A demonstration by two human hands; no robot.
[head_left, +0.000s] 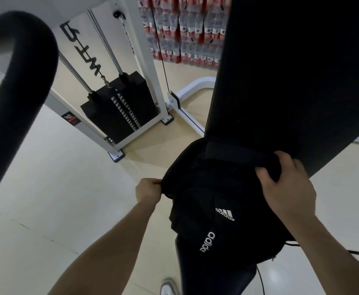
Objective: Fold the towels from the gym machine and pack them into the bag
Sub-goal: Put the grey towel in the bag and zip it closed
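A black backpack (212,194) with a white logo rests against the end of a black padded bench (291,77), above my leg. My left hand (148,189) pinches the bag's left edge, probably at a zipper. My right hand (285,184) grips the dark fabric at the bag's top right rim, fingers curled over it. No towel shows in this view; the bag's inside is too dark to read.
A white gym machine frame (151,67) with a black weight stack (119,107) stands ahead on the beige floor. A thick black padded bar (18,86) curves in at the left. Shrink-wrapped water bottles (185,28) are stacked at the back. A cable (261,279) runs along the floor.
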